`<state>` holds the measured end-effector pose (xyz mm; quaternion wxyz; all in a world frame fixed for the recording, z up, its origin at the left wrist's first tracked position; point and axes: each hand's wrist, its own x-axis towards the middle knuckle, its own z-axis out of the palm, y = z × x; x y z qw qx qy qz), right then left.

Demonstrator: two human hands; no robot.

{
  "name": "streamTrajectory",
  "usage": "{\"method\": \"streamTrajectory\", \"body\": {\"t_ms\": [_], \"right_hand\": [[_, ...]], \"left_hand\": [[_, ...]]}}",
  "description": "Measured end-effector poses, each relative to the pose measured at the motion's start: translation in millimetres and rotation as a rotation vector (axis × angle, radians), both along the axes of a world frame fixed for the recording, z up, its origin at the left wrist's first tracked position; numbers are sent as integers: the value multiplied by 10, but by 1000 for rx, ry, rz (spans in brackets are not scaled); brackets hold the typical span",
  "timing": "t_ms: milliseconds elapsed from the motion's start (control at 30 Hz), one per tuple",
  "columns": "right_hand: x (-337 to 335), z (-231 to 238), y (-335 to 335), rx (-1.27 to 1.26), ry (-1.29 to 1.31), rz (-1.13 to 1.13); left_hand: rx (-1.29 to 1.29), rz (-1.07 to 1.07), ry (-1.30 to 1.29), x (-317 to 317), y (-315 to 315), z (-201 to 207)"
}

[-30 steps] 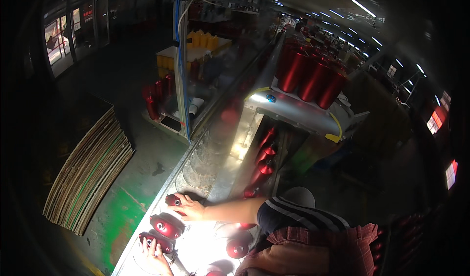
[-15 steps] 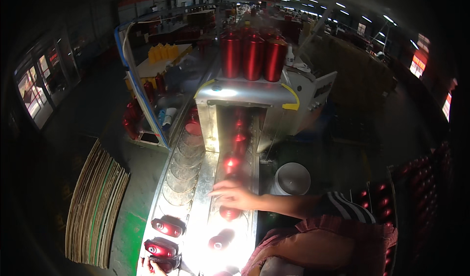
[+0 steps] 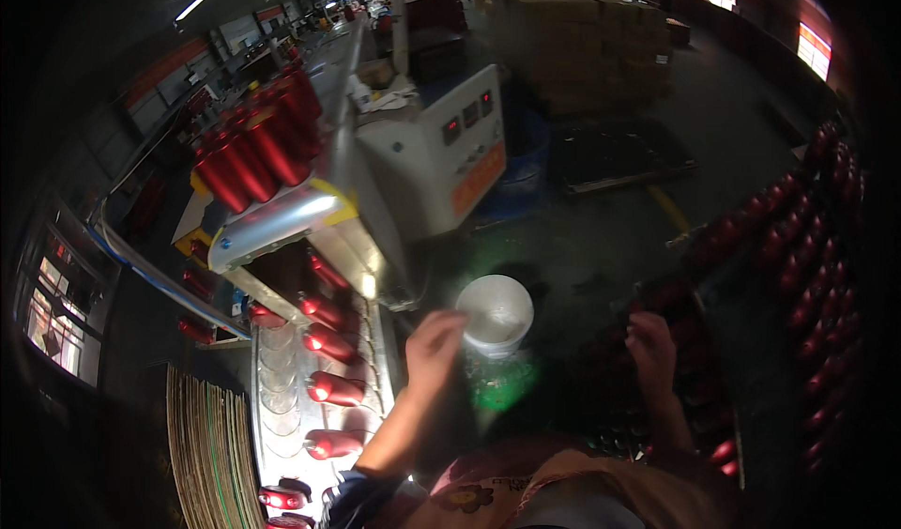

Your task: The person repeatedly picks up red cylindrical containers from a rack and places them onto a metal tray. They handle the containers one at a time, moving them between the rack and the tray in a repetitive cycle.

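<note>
My left hand (image 3: 435, 341) hangs in the air beside a white bucket (image 3: 496, 308), its fingers curled and nothing visible in them. Farther right, my right hand (image 3: 651, 346) is raised next to a dark rack loaded with red metallic bottles (image 3: 802, 276). Its fingers are bent and slightly apart, with no bottle seen in them. On the conveyor (image 3: 286, 444) to the left of my left arm, several red bottles (image 3: 335, 388) lie on their sides in a row that runs into a metal housing (image 3: 282, 233). More red bottles (image 3: 282, 499) lie at its near left.
Tall red bottles (image 3: 258, 149) stand on top of the housing. A control box (image 3: 450, 149) adjoins it. Flat sheets (image 3: 211, 444) are stacked on edge at the left. Stacked cartons (image 3: 582, 50) and a dark flat pallet (image 3: 619, 153) lie beyond.
My view has swung to the right. My right hand has left the conveyor for the bottle rack, and my left hand has come away from the bottles at the near left toward the bucket.
</note>
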<state>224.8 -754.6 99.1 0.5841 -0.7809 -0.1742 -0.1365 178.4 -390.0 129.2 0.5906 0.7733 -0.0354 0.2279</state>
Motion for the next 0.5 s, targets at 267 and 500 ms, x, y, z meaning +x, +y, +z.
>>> {"method": "streamTrajectory", "body": {"t_ms": [267, 500], "right_hand": [[-516, 173, -1001, 161, 211, -176], [-462, 585, -1404, 99, 81, -310]], "left_hand": [[88, -556, 25, 1676, -1992, 532], [232, -712, -179, 2572, -2878, 575]]}}
